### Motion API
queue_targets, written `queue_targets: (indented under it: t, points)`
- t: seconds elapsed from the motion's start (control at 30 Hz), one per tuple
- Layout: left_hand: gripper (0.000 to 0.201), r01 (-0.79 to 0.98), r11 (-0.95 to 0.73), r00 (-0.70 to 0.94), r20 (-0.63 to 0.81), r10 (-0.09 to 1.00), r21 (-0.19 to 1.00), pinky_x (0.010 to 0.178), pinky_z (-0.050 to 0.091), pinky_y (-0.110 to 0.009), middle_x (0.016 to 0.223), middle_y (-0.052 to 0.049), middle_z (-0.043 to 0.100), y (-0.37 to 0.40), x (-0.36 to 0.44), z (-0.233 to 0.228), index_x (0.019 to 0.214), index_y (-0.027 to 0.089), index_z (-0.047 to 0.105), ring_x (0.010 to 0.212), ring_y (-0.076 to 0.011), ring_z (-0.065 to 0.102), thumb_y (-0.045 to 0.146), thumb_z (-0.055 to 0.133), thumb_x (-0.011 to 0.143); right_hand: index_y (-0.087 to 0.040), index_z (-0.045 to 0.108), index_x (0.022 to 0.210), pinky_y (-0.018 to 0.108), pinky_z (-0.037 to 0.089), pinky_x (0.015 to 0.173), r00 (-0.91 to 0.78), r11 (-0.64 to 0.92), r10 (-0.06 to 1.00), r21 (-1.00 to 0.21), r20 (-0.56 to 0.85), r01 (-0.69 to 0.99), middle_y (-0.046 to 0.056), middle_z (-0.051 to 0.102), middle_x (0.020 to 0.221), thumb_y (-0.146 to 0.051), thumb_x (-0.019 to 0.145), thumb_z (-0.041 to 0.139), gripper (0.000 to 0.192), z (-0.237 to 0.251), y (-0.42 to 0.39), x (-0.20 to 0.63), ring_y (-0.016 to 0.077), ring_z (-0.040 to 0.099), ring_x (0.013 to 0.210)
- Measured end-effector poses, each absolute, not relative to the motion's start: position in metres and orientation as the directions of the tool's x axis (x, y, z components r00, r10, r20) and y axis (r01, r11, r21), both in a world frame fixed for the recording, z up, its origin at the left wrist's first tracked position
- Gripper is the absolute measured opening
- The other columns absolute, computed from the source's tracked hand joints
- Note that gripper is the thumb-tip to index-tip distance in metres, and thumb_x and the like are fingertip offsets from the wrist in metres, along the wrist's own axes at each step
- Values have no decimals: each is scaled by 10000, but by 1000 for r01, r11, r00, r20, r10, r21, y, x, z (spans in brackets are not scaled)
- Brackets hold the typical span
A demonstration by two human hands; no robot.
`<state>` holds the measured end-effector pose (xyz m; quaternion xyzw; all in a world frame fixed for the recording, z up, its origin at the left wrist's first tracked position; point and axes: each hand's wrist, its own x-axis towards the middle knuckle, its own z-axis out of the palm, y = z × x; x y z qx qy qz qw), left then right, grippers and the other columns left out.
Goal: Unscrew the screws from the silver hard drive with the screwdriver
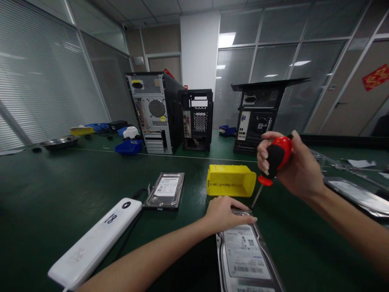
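A silver hard drive point(247, 253) with a white label lies at the front of the green table. My left hand point(226, 215) grips its far end, thumb across the top and fingers bent over the edge. My right hand point(291, 166) is closed around the red and black handle of a screwdriver point(275, 160). The shaft slants down to the left, and its tip is beside the drive's far right corner; whether it touches cannot be told. Just behind both hands is a yellow bin point(231, 180). Another hard drive point(166, 190) lies farther left.
A white power strip point(97, 243) marked 18 lies front left. Behind stand a large computer case point(156, 113), a smaller black case point(196, 121) and another black case point(258, 117). A blue bin point(129, 147) and metal bowl point(60, 142) are left; a flat silver device point(358, 194) is right.
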<state>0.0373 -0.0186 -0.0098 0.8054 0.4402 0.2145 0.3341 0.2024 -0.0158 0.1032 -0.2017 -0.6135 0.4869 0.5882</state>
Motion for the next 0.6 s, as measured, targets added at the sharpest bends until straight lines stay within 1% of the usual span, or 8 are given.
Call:
queue_targets:
  t: [0.07,0.17,0.23,0.3,0.4,0.5,0.6]
  points:
    - [550,563,-394,524,55,850,727,857,459,-330,1049,-8,719,-19,37,-10,1017,295,723,970,-222,651,708,604,674,-207,643,955,243,456,498,-238,433,824,-842,514,-321,15,551,720,-455,903,412,343,104,-19,201,117,530,541]
    - [549,561,-402,525,64,849,724,862,458,-333,1051,-5,719,-18,37,-11,1017,300,723,979,-227,649,712,600,676,-202,657,870,240,476,515,-245,420,832,-853,498,-309,17,555,733,-453,881,469,314,103,-21,199,118,545,565]
    - [555,566,-396,520,60,852,723,862,459,-334,1050,-3,719,-18,37,-11,1017,302,722,977,-228,651,718,602,669,-206,650,838,233,490,518,-225,428,836,-851,501,-303,11,568,747,-453,843,546,268,102,-21,198,116,558,579]
    - [567,574,-391,517,52,854,720,862,461,-332,1044,-5,721,-17,38,-11,1017,301,723,973,-234,652,725,602,661,-209,632,815,222,498,524,-196,456,832,-841,519,-292,4,592,775,-409,803,619,201,101,-20,198,111,571,590]
    - [567,579,-399,517,58,854,711,863,461,-325,1032,-8,724,-17,38,-12,1018,300,724,976,-238,651,726,595,667,-216,566,785,187,456,454,-172,479,826,-830,536,-285,5,643,790,-317,793,646,129,100,-17,198,100,570,550]
    - [554,577,-401,519,60,853,712,857,459,-318,1033,-4,724,-18,38,-11,1018,305,723,977,-230,651,720,592,675,-246,520,837,173,412,403,-171,472,829,-829,533,-299,8,674,782,-288,814,625,115,99,-15,200,110,569,525]
    - [558,579,-393,520,48,853,714,857,460,-319,1042,-3,721,-19,38,-10,1024,306,720,981,-229,649,720,598,670,-253,552,939,192,424,431,-201,484,817,-833,540,-268,-3,631,740,-307,843,589,116,99,-14,202,105,536,520]
